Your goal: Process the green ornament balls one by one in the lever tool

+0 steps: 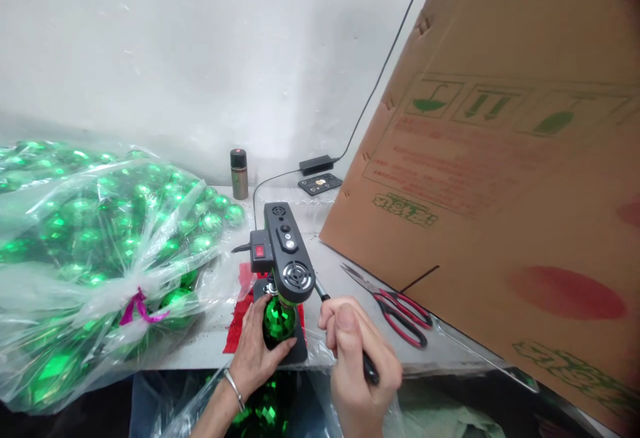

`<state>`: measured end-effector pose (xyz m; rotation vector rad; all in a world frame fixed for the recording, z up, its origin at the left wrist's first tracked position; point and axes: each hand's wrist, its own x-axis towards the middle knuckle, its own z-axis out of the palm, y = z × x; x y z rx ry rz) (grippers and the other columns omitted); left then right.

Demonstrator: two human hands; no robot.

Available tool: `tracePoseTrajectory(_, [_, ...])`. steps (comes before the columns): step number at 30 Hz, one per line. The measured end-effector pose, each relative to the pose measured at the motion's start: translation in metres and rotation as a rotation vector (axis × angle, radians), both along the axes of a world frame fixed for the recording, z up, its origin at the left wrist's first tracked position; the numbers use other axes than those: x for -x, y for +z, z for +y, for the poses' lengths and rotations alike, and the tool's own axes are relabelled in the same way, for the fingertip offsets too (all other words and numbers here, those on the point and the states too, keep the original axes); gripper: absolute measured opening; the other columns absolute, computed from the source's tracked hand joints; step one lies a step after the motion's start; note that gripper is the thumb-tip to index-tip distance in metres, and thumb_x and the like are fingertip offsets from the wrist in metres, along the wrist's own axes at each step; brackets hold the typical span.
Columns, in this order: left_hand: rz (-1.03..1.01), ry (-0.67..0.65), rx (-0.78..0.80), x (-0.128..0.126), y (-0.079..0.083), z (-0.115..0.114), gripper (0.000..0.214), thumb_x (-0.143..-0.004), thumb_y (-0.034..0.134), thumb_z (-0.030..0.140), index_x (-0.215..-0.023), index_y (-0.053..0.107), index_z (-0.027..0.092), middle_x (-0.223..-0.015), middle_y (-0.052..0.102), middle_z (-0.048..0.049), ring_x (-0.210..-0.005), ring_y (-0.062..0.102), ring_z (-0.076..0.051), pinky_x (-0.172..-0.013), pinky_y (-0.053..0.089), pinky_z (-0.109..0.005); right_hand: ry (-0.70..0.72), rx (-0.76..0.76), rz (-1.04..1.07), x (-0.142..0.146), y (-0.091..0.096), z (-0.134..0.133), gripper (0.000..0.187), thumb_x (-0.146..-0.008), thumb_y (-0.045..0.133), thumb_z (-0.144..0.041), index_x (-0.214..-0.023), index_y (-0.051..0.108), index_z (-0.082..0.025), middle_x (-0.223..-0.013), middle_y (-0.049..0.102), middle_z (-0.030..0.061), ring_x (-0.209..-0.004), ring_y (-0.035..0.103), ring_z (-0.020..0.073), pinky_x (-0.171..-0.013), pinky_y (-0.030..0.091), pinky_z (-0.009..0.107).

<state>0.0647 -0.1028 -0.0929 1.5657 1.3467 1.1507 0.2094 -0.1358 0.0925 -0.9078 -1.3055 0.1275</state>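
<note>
Cardboard box [500,211]: green handling pictograms (umbrella, upright arrows, a third unclear) at 12 o'clock on its face; red and green print beneath, illegible.

A small assembly workshop — bulk stock shows it: left of the hands a clear bag [95,251] of green baubles, ahead a powered bench device [285,258], right a printed shipping carton [500,211] and scissors [400,308].

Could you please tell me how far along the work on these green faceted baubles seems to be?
Done: some green baubles lie in the bag below the table edge. In hand: the left hand holds one green faceted bauble under the small black machine; the right hand grips its black lever. Left: the large tied clear bag of green baubles.
</note>
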Motion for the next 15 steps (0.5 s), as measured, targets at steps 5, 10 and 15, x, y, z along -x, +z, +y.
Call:
tracePoseTrajectory(5, [0.050,-0.001,-0.039,-0.001,-0.005,0.008,0.082,-0.068,0.097,0.041,-0.143,0.070,0.023,-0.144,0.078,-0.0188,-0.141,0.068,-0.050,-0.125,0.050,-0.074,0.003,-0.008,0.015,0.000,-0.005,-0.002,0.041,-0.117,0.050,-0.012,-0.077,0.051,-0.023,-0.069,0.055,-0.0032,-0.063,0.059,0.0117,-0.057,0.044,0.027])
tracePoseTrajectory(10, [0.108,-0.026,-0.099,-0.003,-0.005,0.014,0.081,-0.064,0.098,0.036,-0.140,0.072,0.024,-0.135,0.081,-0.0161,-0.133,0.072,-0.049,-0.125,0.049,-0.074,0.000,-0.036,0.056,0.001,-0.020,-0.002,0.040,-0.114,0.051,-0.007,-0.077,0.052,-0.023,-0.068,0.054,-0.0033,-0.064,0.060,0.0125,-0.059,0.044,0.027])
tracePoseTrajectory(15, [0.099,-0.033,-0.121,-0.004,-0.005,0.014,0.079,-0.066,0.097,0.039,-0.140,0.073,0.023,-0.134,0.082,-0.0170,-0.129,0.074,-0.048,-0.119,0.055,-0.071,-0.044,-0.080,0.070,0.005,-0.033,-0.004,0.041,-0.113,0.051,-0.006,-0.075,0.052,-0.023,-0.063,0.049,-0.0045,-0.061,0.060,0.0139,-0.058,0.043,0.028])
